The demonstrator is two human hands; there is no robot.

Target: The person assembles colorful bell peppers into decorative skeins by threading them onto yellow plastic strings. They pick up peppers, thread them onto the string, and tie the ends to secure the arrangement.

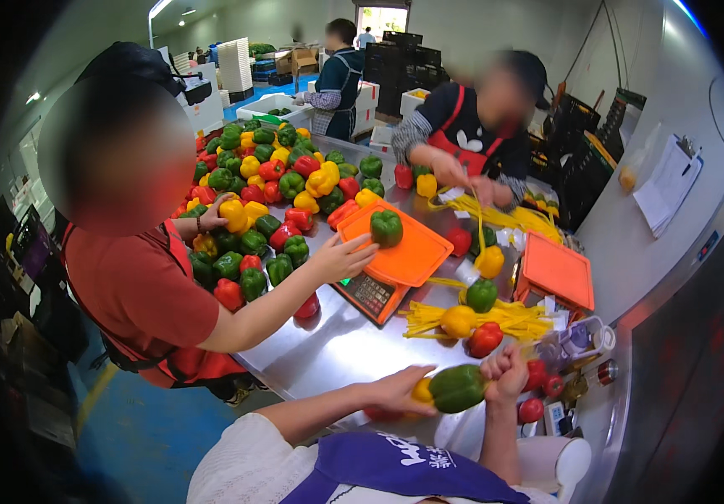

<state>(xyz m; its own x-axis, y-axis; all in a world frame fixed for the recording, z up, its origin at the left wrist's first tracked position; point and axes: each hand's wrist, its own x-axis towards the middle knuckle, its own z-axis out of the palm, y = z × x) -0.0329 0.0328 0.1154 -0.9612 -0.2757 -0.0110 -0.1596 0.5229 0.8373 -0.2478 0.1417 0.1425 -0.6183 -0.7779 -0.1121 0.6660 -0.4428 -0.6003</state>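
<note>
Green bell pepper at lower centre sits between the left hand, gripping it and a yellow bell pepper, and the right hand. The latter is curled closed.

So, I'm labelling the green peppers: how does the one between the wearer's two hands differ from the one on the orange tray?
The near green pepper is between the left hand and right hand; the far green pepper rests on the orange tray. The near green pepper has a yellow pepper beside it; the far green pepper sits alone on its tray. The near one looks bigger than the far one, though it's closer to the camera. Both look glossy.
</note>
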